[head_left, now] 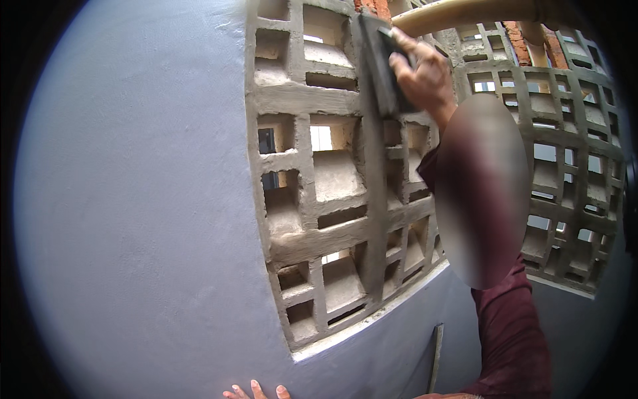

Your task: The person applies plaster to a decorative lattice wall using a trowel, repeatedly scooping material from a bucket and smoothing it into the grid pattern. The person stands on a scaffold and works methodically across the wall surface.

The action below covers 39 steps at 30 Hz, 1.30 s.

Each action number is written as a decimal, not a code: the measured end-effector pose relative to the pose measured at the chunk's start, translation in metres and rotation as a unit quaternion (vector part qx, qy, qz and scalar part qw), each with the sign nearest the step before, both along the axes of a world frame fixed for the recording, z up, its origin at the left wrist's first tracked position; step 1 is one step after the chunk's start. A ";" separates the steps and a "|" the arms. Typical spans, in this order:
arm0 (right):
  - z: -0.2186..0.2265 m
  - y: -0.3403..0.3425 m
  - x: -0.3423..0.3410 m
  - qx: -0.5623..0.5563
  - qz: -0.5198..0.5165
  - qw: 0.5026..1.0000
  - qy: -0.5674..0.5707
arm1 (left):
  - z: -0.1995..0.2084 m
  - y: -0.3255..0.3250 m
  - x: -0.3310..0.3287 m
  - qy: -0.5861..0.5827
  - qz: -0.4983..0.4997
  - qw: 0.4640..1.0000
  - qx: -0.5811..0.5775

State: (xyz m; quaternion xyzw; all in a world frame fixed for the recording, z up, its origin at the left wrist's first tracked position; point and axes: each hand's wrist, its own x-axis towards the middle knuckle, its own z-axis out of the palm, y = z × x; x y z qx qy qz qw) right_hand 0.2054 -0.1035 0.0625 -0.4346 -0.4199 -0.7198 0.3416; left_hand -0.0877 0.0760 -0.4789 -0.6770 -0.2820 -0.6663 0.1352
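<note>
My right hand [426, 74] is raised high and closed on a dark, flat plastering float [377, 70]. The float stands nearly upright, against or very close to a vertical rib [376, 176] of the grey cement lattice [312, 100]. Its handle is mostly covered by my fingers. A blurred oval hides part of my right forearm, which comes up from the lower right in a maroon sleeve [512, 332]. At the bottom edge, only the spread fingertips of my left hand [256, 391] show, by the smooth blue-grey wall [133, 199]; I cannot tell whether they touch it.
A second lattice [545, 126] stands to the right, beyond my arm. Overhead, a bamboo pole [472, 14] crosses in front of red brick [515, 41]. A thin strip [435, 359] leans low near the wall. A pale sill [372, 319] runs under the nearer lattice.
</note>
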 end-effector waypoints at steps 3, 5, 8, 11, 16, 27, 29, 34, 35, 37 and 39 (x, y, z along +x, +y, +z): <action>-0.030 0.013 0.002 0.009 -0.018 0.999 0.040 | 0.002 0.003 0.001 0.004 -0.002 1.000 0.001; -0.023 0.013 -0.002 0.001 -0.010 0.999 0.045 | 0.003 0.000 0.000 -0.003 0.000 1.000 -0.002; 0.015 0.018 0.000 0.022 -0.031 0.999 -0.001 | 0.002 0.000 0.001 -0.008 0.000 1.000 -0.002; 0.069 0.004 -0.006 0.038 -0.068 0.997 0.023 | 0.000 -0.001 0.003 -0.005 -0.007 1.000 -0.013; 0.094 -0.028 0.008 0.058 -0.064 0.991 0.104 | 0.003 0.000 0.003 -0.003 -0.009 1.000 -0.002; -0.008 0.011 -0.002 0.000 -0.018 0.999 0.048 | 0.004 0.000 0.000 0.001 0.004 1.000 -0.012; 0.014 0.003 0.000 0.001 -0.040 0.999 0.035 | 0.005 -0.001 0.003 0.006 -0.005 1.000 -0.015; 0.059 0.013 -0.035 0.032 -0.020 0.999 0.034 | -0.001 -0.002 0.001 -0.004 0.006 1.000 -0.014; 0.085 0.001 -0.034 0.002 -0.072 0.995 0.067 | 0.000 0.000 0.002 -0.005 0.000 1.000 -0.008; 0.093 -0.008 -0.039 0.004 -0.026 0.979 0.201 | 0.001 0.001 0.003 -0.005 -0.003 1.000 -0.007; 0.077 -0.010 -0.035 0.019 -0.055 0.991 0.117 | 0.003 0.001 0.002 -0.009 0.001 1.000 -0.006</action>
